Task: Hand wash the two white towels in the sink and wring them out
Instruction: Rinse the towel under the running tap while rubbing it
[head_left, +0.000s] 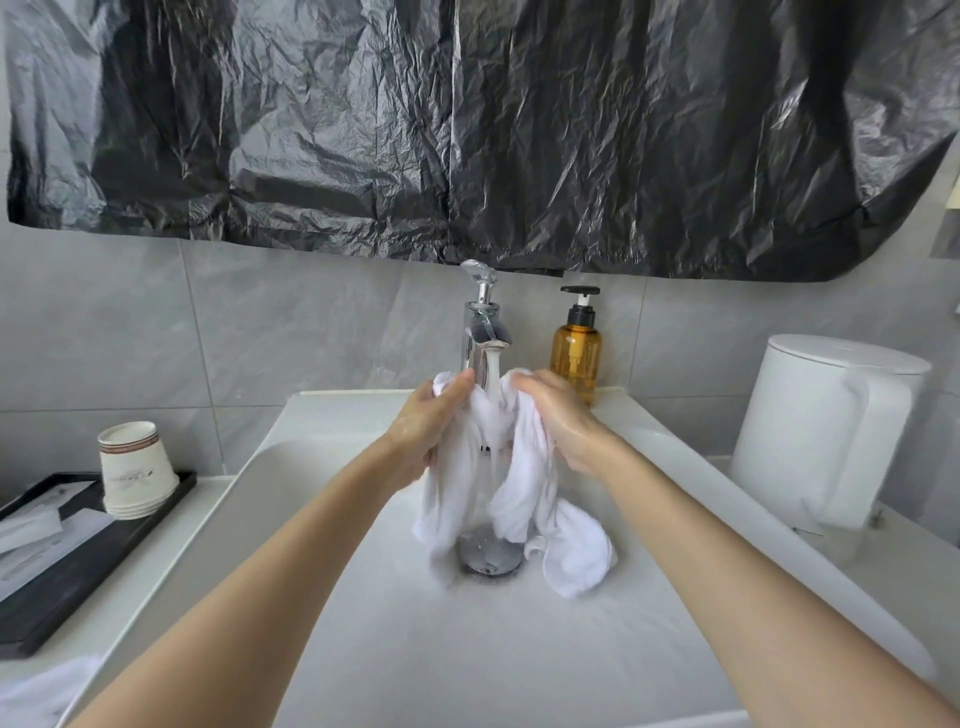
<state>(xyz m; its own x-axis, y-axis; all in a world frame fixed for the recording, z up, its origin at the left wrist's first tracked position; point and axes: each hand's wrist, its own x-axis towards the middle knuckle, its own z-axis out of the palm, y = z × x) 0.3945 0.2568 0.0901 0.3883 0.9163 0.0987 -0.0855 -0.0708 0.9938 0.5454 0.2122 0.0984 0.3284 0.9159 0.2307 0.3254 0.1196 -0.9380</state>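
Observation:
A wet white towel (488, 467) hangs bunched under the running chrome faucet (480, 322), over the white sink (363, 597). My left hand (426, 431) grips its left upper part and my right hand (561, 421) grips its right upper part. Water streams onto the cloth between my hands. The towel's lower ends drape down around the metal drain (488, 553), with a fold lying on the basin floor to the right (576, 556). A second white cloth (36, 691) shows at the bottom left corner on the counter.
An amber pump bottle (576, 353) stands right of the faucet. A white kettle (826, 431) sits on the right counter. Stacked paper cups (135, 467) stand on a black tray (78, 561) at left. Black plastic sheeting (467, 130) covers the wall above.

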